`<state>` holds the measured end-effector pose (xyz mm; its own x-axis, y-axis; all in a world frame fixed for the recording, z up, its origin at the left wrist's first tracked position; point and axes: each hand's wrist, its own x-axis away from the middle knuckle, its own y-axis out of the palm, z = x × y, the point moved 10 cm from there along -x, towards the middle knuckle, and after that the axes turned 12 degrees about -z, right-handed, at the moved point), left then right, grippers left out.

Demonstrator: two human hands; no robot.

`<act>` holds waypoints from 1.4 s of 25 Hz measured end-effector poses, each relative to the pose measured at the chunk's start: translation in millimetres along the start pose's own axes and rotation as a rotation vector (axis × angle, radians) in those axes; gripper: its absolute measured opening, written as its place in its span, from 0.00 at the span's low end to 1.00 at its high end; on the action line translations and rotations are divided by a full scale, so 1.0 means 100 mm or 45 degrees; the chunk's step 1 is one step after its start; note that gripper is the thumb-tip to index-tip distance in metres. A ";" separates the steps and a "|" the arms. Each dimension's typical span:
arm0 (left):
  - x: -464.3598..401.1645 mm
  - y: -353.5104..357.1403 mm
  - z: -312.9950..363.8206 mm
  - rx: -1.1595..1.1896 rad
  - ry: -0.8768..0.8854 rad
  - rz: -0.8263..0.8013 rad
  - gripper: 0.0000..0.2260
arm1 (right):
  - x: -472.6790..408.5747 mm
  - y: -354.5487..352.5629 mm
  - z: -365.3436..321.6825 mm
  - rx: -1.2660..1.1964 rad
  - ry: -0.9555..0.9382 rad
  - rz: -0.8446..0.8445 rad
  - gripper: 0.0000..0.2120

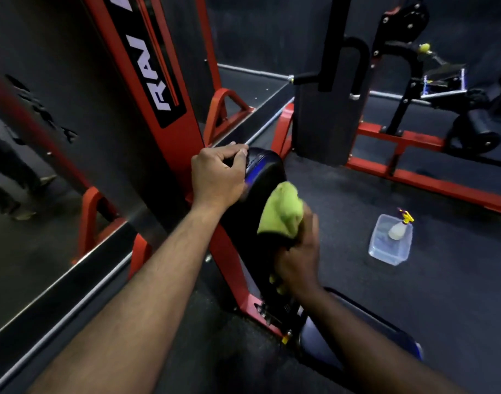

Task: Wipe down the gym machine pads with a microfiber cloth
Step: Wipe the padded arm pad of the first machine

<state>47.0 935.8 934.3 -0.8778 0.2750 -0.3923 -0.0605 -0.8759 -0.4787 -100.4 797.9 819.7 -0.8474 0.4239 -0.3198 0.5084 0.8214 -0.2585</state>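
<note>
The red machine frame is seen at left, with its black back pad at centre. The pad's far top edge is gripped by the left hand, fingers curled over it. The green microfiber cloth is bunched in the right hand and pressed against the pad's right face. A loosened grip could let the cloth slip off, leaving the lower pad unwiped.
</note>
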 end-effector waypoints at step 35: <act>1.09 0.33 -0.30 -0.192 0.184 0.060 0.43 | -0.03 -0.03 0.39 -0.093 0.233 -0.045 0.35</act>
<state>-36.5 949.3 851.9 -0.7998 0.2989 -0.5206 0.0603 -0.8228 -0.5651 -93.2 779.0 785.8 -0.8816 0.4512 -0.1387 0.4711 0.8597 -0.1976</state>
